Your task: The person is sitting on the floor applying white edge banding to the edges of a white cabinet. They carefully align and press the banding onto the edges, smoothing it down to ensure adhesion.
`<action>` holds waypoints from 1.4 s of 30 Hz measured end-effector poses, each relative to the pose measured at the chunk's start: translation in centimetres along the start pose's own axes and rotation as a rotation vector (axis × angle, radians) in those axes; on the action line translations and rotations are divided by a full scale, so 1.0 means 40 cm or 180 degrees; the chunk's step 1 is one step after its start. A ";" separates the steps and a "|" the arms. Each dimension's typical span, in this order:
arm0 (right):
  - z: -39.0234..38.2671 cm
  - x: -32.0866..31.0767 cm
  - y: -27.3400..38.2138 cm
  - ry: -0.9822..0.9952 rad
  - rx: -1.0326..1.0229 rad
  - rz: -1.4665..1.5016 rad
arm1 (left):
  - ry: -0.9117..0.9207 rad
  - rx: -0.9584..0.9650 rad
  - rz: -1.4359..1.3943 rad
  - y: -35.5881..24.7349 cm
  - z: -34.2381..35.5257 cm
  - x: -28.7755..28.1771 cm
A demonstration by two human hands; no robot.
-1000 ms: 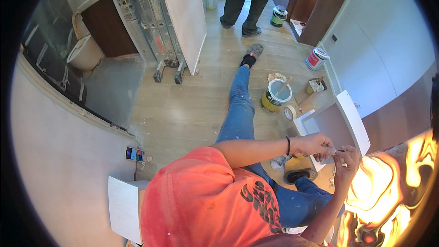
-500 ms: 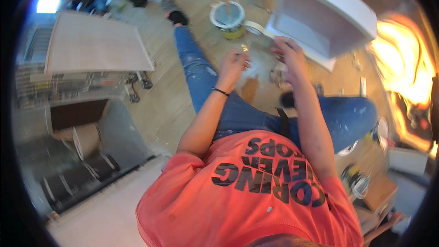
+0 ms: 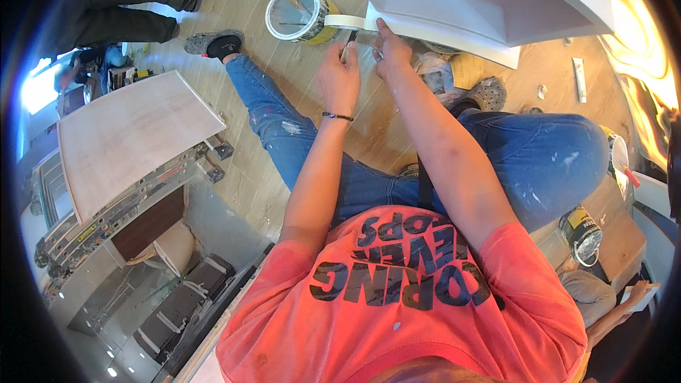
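Wood-plank flooring (image 3: pixel 312 78) runs under everything, seen from above, with the person in an orange shirt seated on it and their legs in paint-flecked blue jeans stretched out ahead. Largest of the things is a white cabinet panel (image 3: pixel 489 0) lying at the top of the view, its near lower corner reaching toward the hands. Off to the left a pale wooden board (image 3: pixel 128 135) leans over a folded metal ladder (image 3: pixel 120 206), and beyond it another person in dark trousers (image 3: pixel 113 7) stands on the floor. An open paint can (image 3: pixel 296 13) with a white rim sits on the floor just beside the panel's corner, with a strip of pale masking tape (image 3: pixel 345 21) running from in front of the can to that corner. Smaller still, a closed dark tin (image 3: pixel 582 230) rests by the right knee. The left hand (image 3: pixel 339 78), a dark bracelet at its wrist, has its fingers closed round a thin dark tool (image 3: pixel 350 41) whose tip points at the tape. The right hand (image 3: pixel 391 48) presses its fingertips on the tape end at the panel corner; whether they pinch it cannot be told
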State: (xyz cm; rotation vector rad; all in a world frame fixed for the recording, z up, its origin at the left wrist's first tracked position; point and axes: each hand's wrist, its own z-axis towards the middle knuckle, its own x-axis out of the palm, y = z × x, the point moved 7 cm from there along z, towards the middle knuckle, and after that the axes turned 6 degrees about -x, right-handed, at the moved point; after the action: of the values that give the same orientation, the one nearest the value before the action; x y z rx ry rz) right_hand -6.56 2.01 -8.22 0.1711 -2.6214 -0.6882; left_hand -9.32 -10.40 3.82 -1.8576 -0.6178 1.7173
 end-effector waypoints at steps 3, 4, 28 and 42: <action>0.020 0.015 0.008 0.0155 -0.0271 0.0222 | -0.0186 0.0291 0.0204 -0.033 0.028 0.020; 0.023 0.019 0.010 0.0230 -0.0348 0.0333 | -0.0257 0.0425 0.0203 -0.034 0.034 0.030; 0.046 0.023 -0.001 0.0662 -0.0107 0.0308 | -0.0026 0.0455 0.0628 -0.065 0.074 0.097; 0.047 0.021 -0.003 0.0656 -0.0109 0.0351 | -0.0049 0.0456 0.0769 -0.075 0.081 0.100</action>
State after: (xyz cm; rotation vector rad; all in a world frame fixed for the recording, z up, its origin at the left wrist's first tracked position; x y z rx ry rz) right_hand -8.13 2.55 -9.43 0.0818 -2.4013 -0.6412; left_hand -12.14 -5.30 2.60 -1.8798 -0.2753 1.8758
